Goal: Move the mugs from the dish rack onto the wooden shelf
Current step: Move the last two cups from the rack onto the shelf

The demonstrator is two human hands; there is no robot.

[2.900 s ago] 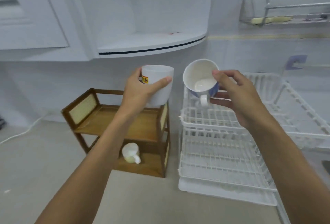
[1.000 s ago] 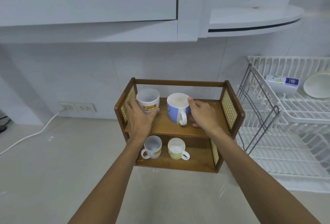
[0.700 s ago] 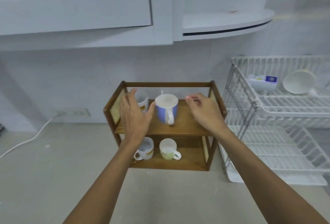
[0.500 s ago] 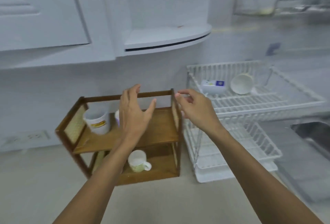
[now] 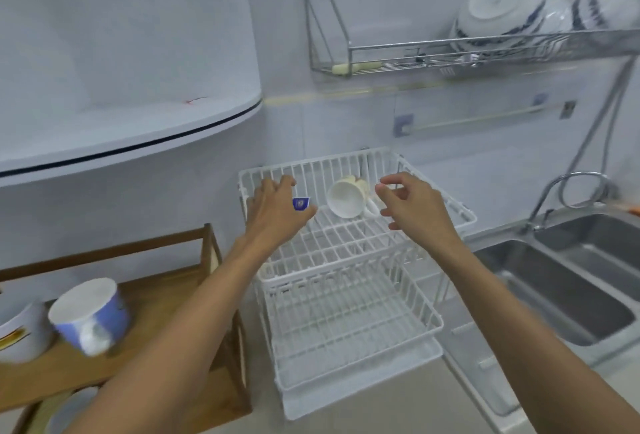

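Both hands are held over the upper tier of the white dish rack (image 5: pixel 349 246), and nothing is gripped by either. The left hand (image 5: pixel 277 212) is reached toward the rack's left rear corner, its fingers (image 5: pixel 287 181) spread wide over a white mug with a blue label (image 5: pixel 301 203), most of which is hidden behind the hand; whether it is touched cannot be told. The right hand (image 5: pixel 415 206) is poised just right of a cream mug (image 5: pixel 348 198), its fingers (image 5: pixel 384 189) loosely curled and parted, near the mug but apart from it. The cream mug is lying on its side on the upper tier, its mouth turned toward the camera and its handle resting low on the right, next to the right hand. Left of the rack, on the bench, the wooden shelf (image 5: pixel 162 298) is seen with a blue mug (image 5: pixel 91 316) and a white mug with a yellow logo (image 5: pixel 19 333) already set on its top board. The mugs appear to be glazed ceramic, so they are judged stiff, moderately heavy for their size, smooth enough to slip, and liable to chip against the wire. A hold around the cream mug's body, or through its handle, is judged safest, with the mug lifted clear of the rack's wires before it is carried leftward to the shelf.
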